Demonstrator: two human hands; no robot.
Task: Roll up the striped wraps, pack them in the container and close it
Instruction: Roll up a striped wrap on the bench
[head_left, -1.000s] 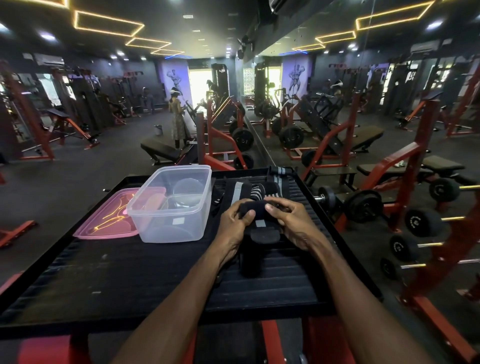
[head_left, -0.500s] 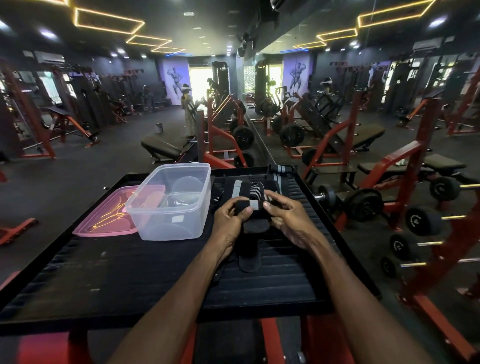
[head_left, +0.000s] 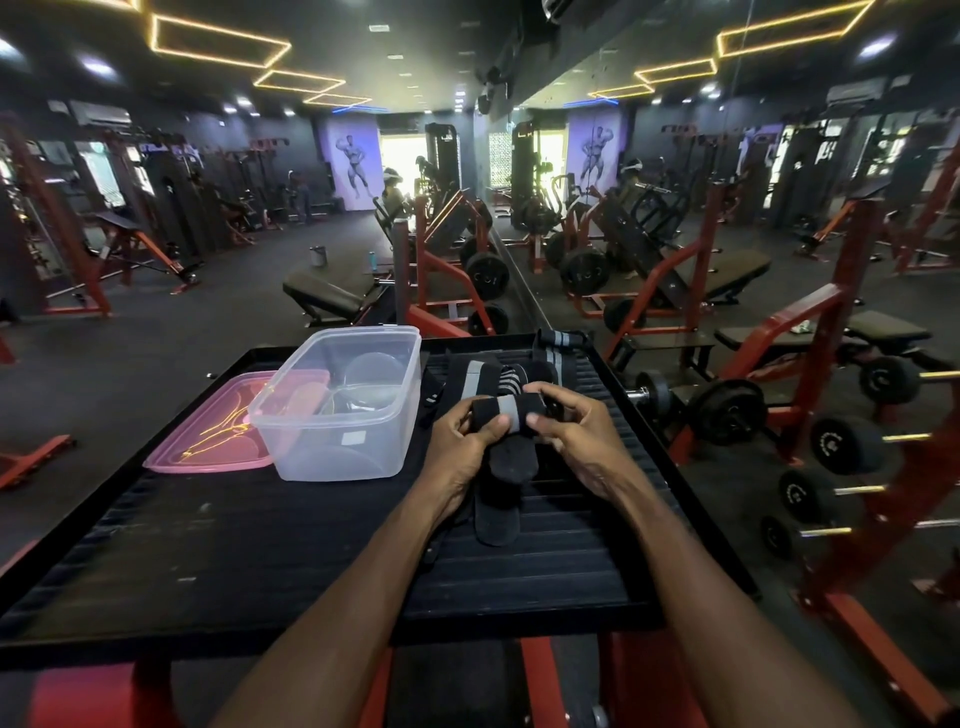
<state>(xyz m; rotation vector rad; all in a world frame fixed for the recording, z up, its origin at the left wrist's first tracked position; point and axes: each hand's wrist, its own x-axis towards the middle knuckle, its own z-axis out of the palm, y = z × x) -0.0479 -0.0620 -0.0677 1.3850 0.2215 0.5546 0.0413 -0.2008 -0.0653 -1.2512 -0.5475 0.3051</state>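
A: What sits farthest left on the table (head_left: 208, 561)?
B: A pink lid (head_left: 208, 431), lying flat. Just right of it, touching, stands the clear tub (head_left: 340, 402), open on top.
A: And the hands?
B: The left hand (head_left: 460, 452) curls round the near end of a black wrap (head_left: 506, 415) with a grey stripe, thumb on top. The right hand (head_left: 579, 434) pinches the other end, fingers bent over it. The wrap is partly rolled, its loose tail hanging down to the table.
A: Other wraps?
B: A heap (head_left: 485, 376) lies just behind the hands, and one more (head_left: 558, 345) at the far edge.
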